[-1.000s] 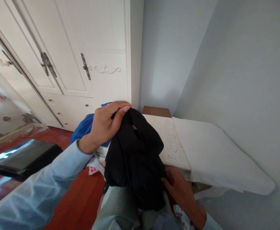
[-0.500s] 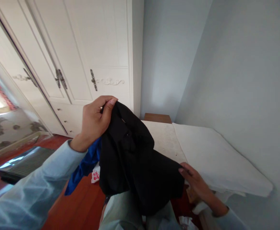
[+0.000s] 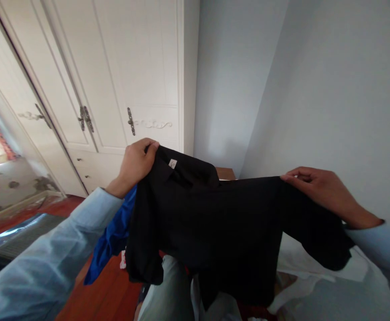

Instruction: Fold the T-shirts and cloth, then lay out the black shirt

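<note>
A black short-sleeved shirt (image 3: 215,218) hangs spread out between my two hands, in front of my legs. My left hand (image 3: 138,161) pinches it at one shoulder, beside the collar opening. Inside the neck a small white label (image 3: 172,164) shows. At the other shoulder my right hand (image 3: 318,189) grips the cloth between thumb and fingers, with a sleeve drooping below it. Behind my left forearm, a piece of shiny blue cloth (image 3: 112,238) is partly covered by the black shirt.
White wardrobe doors (image 3: 137,58) with dark metal handles stand ahead. A pale wall (image 3: 335,89) rises on the right, above white cloth (image 3: 301,258). On the red-brown floor (image 3: 94,285) to the left lies a dark, ribbed, glossy object (image 3: 24,240).
My right hand has moved up and to the right, opening the bunched black shirt out wide. The collar label has come into view. My left hand stays on its shoulder.
</note>
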`<state>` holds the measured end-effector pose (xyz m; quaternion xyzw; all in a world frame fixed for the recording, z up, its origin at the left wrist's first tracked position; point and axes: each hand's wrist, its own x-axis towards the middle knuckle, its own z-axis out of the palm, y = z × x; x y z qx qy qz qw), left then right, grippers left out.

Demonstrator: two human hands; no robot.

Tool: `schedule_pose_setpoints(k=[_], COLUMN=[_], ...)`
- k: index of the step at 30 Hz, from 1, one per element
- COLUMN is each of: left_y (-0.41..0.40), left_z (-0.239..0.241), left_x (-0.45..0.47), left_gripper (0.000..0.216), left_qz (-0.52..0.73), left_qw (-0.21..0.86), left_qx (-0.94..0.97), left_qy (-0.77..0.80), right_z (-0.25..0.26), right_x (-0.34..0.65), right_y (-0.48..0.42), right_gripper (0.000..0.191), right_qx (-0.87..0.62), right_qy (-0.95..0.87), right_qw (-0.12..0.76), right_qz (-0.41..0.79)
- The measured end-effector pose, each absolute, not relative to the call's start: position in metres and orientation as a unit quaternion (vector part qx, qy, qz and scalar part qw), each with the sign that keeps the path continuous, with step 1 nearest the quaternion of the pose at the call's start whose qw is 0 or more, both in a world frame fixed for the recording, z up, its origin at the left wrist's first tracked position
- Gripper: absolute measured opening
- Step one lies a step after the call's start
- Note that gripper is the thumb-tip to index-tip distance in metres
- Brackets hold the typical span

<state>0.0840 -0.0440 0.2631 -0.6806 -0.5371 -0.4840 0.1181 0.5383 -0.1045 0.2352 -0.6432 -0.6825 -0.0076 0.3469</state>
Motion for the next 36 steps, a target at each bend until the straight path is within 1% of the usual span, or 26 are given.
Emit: schedule_pose_setpoints(k=[3, 6, 11, 16, 20, 22, 24, 27, 29, 31, 33, 36], left_y=[-0.018, 0.020, 0.089, 0.140, 0.155, 0.155, 0.151, 0.143, 0.139, 0.136, 0.135, 0.135], left_z=[0.251, 0.236, 0.200, 0.135, 0.080, 0.063, 0.054, 0.051, 0.050, 0.046, 0.040, 0.030], left_x=[0.095, 0.112, 0.150, 0.188, 0.203, 0.204, 0.202, 0.201, 0.205, 0.210, 0.214, 0.216], left_gripper=[0.031, 0.032, 0.034, 0.038, 0.039, 0.042, 0.040, 0.033, 0.034, 0.037, 0.036, 0.032], left_qz=[-0.480, -0.470, -0.406, -0.303, -0.262, -0.253, -0.251, -0.239, -0.216, -0.185, -0.161, -0.161], left_qw=[0.086, 0.061, 0.013, -0.039, -0.071, -0.073, -0.069, -0.059, -0.055, -0.059, -0.077, -0.102], left_qx=[-0.691, -0.695, -0.690, -0.672, -0.673, -0.684, -0.705, -0.778, -0.843, -0.888, -0.903, -0.903], left_qy=[-0.533, -0.540, -0.600, -0.674, -0.687, -0.680, -0.660, -0.578, -0.490, -0.417, -0.391, -0.384], right_z=[0.236, 0.226, 0.186, 0.128, 0.089, 0.078, 0.073, 0.073, 0.074, 0.073, 0.068, 0.057], right_x=[0.552, 0.566, 0.596, 0.617, 0.625, 0.626, 0.624, 0.609, 0.588, 0.560, 0.528, 0.487], right_y=[-0.073, -0.043, 0.003, 0.036, 0.046, 0.047, 0.049, 0.055, 0.063, 0.073, 0.083, 0.094], right_gripper=[0.043, 0.030, 0.032, 0.032, 0.030, 0.028, 0.024, 0.027, 0.029, 0.028, 0.027, 0.031], right_qx=[-0.649, -0.674, -0.719, -0.759, -0.770, -0.768, -0.757, -0.719, -0.670, -0.600, -0.523, -0.453], right_qy=[-0.703, -0.703, -0.678, -0.643, -0.635, -0.640, -0.653, -0.689, -0.733, -0.789, -0.840, -0.881], right_qw=[0.287, 0.219, 0.124, 0.073, 0.031, 0.006, -0.014, -0.008, 0.033, 0.089, 0.129, 0.131], right_qz=[-0.037, -0.059, -0.095, -0.079, -0.049, -0.032, -0.036, -0.092, -0.114, -0.098, -0.064, -0.040])
